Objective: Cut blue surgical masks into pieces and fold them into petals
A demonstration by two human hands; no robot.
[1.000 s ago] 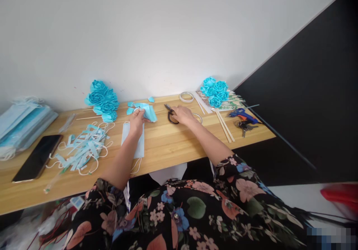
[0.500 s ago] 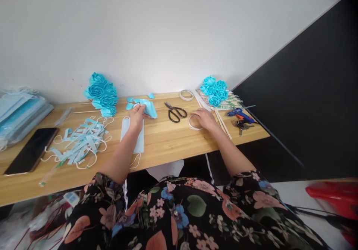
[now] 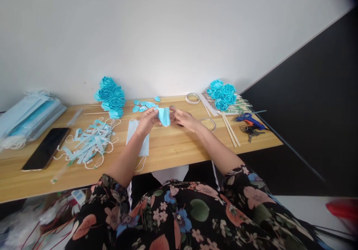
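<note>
My left hand (image 3: 148,121) pinches a small folded piece of light-blue mask fabric (image 3: 164,116) above the table. Just to its right is my right hand (image 3: 183,118), fingers stretched toward the piece's edge; whether they touch it is unclear. Beneath the right hand lie black-handled scissors (image 3: 190,114), mostly hidden by it. Behind the left hand, cut blue fabric pieces (image 3: 143,108) are scattered. A flat face mask (image 3: 144,145) rests partly under the left forearm. A thin roll of tape (image 3: 214,124) sits by the right wrist.
Blue fabric roses (image 3: 107,95) stand left, more roses (image 3: 222,93) right. Cut strips with ear loops (image 3: 95,143), a phone (image 3: 46,149) and stacked masks (image 3: 28,119) lie left. A second tape roll (image 3: 192,99), sticks (image 3: 231,130), glue gun (image 3: 248,118) and keys (image 3: 250,132) lie right.
My right hand has left the tape roll and moved left, over the scissors and beside the fabric. My left hand has lifted the fabric piece away from the cut pieces, to the right.
</note>
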